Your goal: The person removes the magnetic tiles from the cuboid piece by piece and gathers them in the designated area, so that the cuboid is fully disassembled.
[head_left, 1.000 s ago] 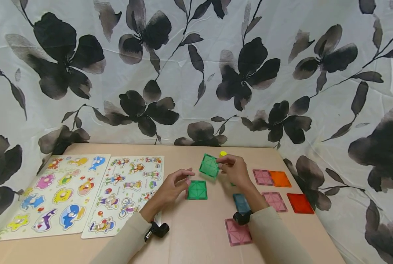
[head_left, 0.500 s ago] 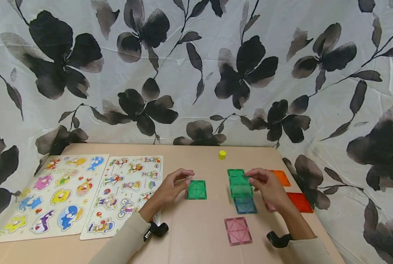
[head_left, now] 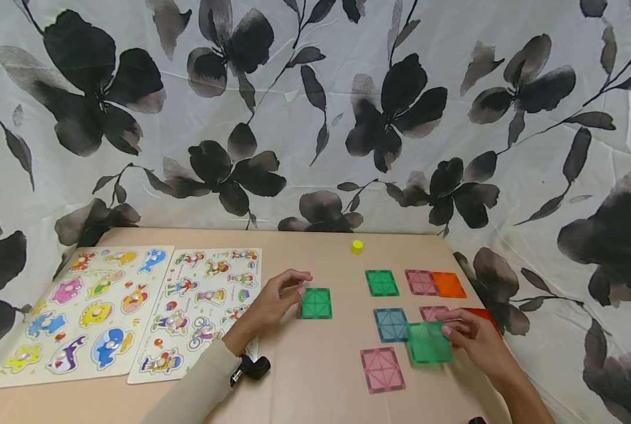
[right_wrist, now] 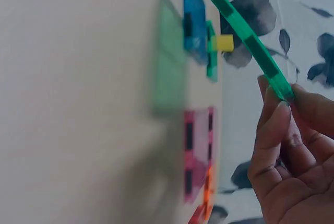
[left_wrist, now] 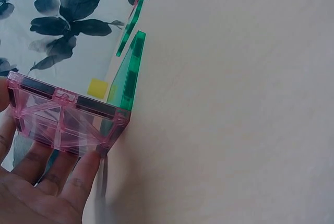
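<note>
In the head view my left hand [head_left: 278, 302] stays beside a green magnetic tile [head_left: 316, 303] lying on the table. The left wrist view shows that hand gripping a pink magnetic tile [left_wrist: 64, 97], edge toward the camera, thumb side at its left end and fingers beneath. One end of the pink tile overlaps the flat green tile there. Over to the right, my right hand [head_left: 474, 338] pinches another green magnetic tile [head_left: 429, 343] by one edge between thumb and fingers. That tile [right_wrist: 248, 38] is raised above the table and casts a green shadow.
Around the right hand lie a blue tile [head_left: 391, 325], a pink tile [head_left: 382, 370], a green tile [head_left: 382, 283], an orange tile [head_left: 449, 285] and other tiles. A yellow cylinder [head_left: 356, 247] stands at the back. Two picture boards [head_left: 103, 315] cover the table's left.
My right hand has carried its green tile from near the left hand to the right and closer to me, past the blue tile. The left hand has hardly moved.
</note>
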Demonstrator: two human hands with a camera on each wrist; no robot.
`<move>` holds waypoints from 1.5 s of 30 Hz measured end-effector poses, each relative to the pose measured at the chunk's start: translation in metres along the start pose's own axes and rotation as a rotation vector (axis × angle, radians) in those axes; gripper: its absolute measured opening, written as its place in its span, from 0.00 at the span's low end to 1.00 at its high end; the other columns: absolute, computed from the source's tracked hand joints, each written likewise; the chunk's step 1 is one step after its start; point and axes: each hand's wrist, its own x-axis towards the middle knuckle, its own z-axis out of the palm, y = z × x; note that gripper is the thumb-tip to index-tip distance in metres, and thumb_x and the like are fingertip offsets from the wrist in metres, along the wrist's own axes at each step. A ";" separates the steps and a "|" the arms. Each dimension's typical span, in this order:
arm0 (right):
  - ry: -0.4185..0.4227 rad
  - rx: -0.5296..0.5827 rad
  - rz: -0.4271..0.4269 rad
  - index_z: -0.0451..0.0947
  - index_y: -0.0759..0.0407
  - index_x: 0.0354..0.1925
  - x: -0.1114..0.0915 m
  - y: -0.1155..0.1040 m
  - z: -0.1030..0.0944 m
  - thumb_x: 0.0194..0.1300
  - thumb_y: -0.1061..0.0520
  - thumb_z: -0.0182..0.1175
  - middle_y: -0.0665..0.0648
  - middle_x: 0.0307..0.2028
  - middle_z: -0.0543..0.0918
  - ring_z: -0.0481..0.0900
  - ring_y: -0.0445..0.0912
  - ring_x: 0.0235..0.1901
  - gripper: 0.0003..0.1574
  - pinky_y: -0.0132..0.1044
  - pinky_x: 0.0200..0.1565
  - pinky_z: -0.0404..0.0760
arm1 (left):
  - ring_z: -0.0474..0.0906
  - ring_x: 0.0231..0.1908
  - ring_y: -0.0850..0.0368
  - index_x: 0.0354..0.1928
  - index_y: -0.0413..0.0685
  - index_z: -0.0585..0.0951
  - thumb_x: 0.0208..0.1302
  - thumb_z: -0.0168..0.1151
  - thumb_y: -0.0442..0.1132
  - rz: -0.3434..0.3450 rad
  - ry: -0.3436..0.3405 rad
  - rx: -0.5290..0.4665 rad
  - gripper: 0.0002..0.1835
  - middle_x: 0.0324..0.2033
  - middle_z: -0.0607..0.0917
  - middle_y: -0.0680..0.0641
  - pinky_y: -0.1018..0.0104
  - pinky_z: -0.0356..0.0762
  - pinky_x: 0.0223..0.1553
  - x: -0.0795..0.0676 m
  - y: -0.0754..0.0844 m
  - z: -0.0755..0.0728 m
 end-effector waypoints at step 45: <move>-0.201 -0.473 -0.379 0.79 0.53 0.68 0.080 -0.092 0.153 0.62 0.54 0.78 0.59 0.63 0.85 0.81 0.56 0.63 0.37 0.56 0.62 0.85 | 0.79 0.65 0.45 0.71 0.48 0.78 0.75 0.67 0.41 0.051 0.086 0.463 0.25 0.64 0.83 0.43 0.52 0.86 0.61 -0.006 0.028 -0.010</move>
